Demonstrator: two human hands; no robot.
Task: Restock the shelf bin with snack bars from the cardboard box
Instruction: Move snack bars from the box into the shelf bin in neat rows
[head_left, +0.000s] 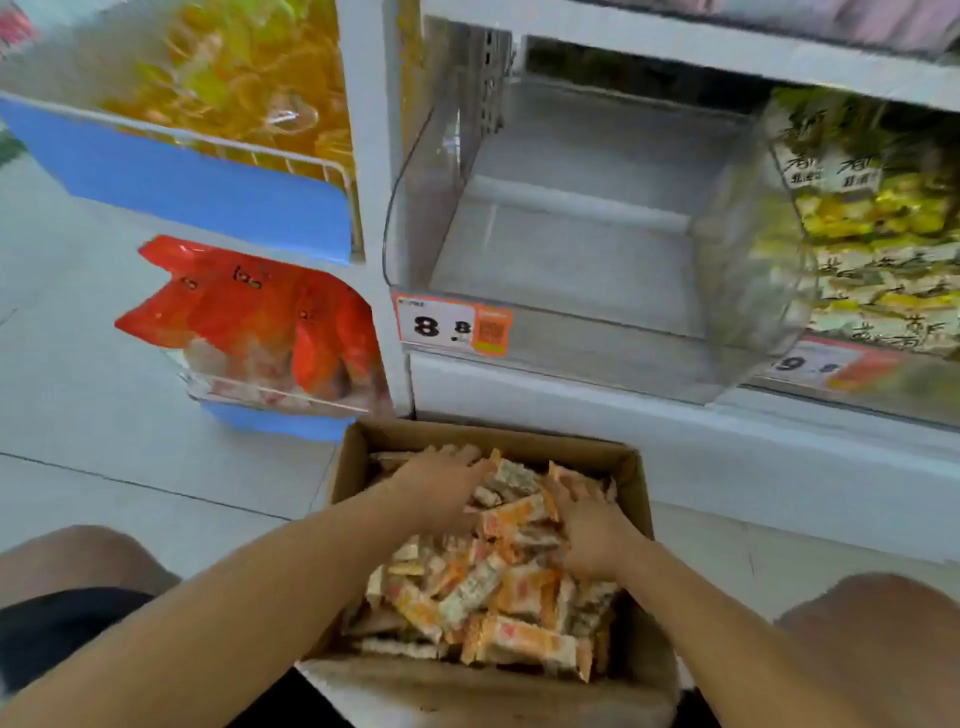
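Above and beyond the hands, the clear shelf bin (571, 249) stands empty. Beneath them the cardboard box (631, 483) holds a heap of snack bars (511, 587). The left hand (441, 486) and right hand (589, 538) press into the heap, apart, fingers spread. Closing them inward should scoop a secure double handful.

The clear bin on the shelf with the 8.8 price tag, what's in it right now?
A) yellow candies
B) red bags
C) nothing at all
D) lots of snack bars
C: the clear bin above the 8.8 price tag shows only its bare floor, while the snack bars all lie in the cardboard box below, with both hands on the pile.
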